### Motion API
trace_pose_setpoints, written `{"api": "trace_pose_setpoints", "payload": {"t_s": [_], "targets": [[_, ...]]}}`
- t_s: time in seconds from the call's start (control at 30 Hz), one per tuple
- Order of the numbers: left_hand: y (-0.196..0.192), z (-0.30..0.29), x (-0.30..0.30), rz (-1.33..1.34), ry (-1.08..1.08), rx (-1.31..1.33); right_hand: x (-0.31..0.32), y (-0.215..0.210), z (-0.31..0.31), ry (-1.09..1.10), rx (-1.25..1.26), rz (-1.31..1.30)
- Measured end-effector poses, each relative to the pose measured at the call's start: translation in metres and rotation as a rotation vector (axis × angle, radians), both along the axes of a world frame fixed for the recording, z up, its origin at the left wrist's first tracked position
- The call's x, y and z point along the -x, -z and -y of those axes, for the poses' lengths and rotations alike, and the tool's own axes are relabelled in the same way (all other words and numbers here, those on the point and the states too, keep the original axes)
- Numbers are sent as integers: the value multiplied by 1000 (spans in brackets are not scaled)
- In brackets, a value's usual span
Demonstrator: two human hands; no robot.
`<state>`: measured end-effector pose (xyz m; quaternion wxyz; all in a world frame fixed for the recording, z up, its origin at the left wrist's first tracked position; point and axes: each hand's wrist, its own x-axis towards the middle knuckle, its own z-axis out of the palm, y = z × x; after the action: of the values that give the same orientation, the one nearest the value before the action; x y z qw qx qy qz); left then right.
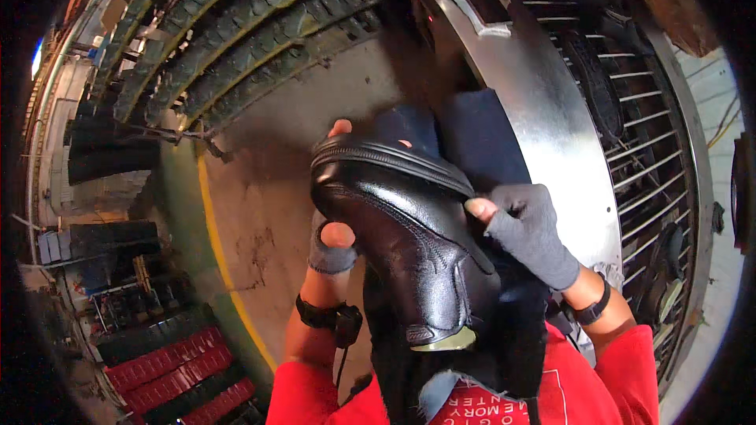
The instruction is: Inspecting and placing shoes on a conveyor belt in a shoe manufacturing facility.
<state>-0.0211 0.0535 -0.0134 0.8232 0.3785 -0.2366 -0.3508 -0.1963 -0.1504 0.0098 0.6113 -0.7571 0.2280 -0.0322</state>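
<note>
A black leather shoe (394,228) with a thick ridged sole (386,159) is held over my lap, its opening toward me. A pale green piece (447,341), seemingly a shoe last, shows at that opening. My left hand (334,248), in a grey fingerless glove, grips the shoe at its left end, with the thumb near the upper and fingertips past the sole. On the other side my right hand (535,232), gloved alike, has its thumb against the sole's edge and its fingers curled. The shoe hides part of the left fingers.
To my right runs a metal counter (543,110) with a dark phone-like object (486,1) lying on papers. Beyond it is a barred rack (646,149) holding dark shoes. Green slanted racks (252,16) stand far left, and red slatted trays (169,370) near left. A yellow line (214,228) marks the floor.
</note>
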Motion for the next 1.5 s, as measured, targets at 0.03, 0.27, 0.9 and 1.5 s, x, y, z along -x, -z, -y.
{"api": "trace_pose_setpoints", "payload": {"t_s": [0.03,0.27,0.9,1.5], "targets": [[5,2,2,2,37,53,2,10,4,1,337,215],[13,17,30,-482,165,131,5,8,11,-239,-86,277],[-79,98,40,778,250,-441,-12,-92,63,-299,331,518],[-32,60,89,697,-88,-818,98,16,64,187,-886,-70]]}}
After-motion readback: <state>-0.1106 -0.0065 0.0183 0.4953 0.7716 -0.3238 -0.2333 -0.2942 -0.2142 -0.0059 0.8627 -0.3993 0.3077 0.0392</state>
